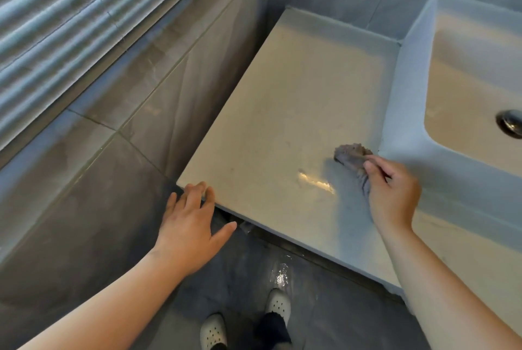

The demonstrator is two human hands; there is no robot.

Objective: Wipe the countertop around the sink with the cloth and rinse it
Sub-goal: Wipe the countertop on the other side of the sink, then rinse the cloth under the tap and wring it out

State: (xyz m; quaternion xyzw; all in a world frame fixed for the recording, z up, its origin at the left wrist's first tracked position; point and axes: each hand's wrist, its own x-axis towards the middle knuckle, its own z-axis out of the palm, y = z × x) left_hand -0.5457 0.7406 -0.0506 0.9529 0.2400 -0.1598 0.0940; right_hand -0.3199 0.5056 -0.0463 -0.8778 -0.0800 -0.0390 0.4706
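A pale stone countertop [288, 112] runs from the left wall to a white rectangular sink [406, 95] on the right. My right hand [391, 194] pinches a small grey cloth [351, 156], bunched up, just above or on the counter close to the sink's left wall. My left hand [190, 225] is spread open, its fingertips resting on the counter's near left corner. A wet streak [316, 180] glints on the counter beside the cloth. The sink's metal drain [511, 122] shows at the right edge.
A grey tiled wall [113, 129] stands on the left under window blinds [56, 10]. Grey tiles back the counter. Below, the dark floor has a wet patch [279, 273], and my feet in white clogs [245, 318] stand near the counter's front edge.
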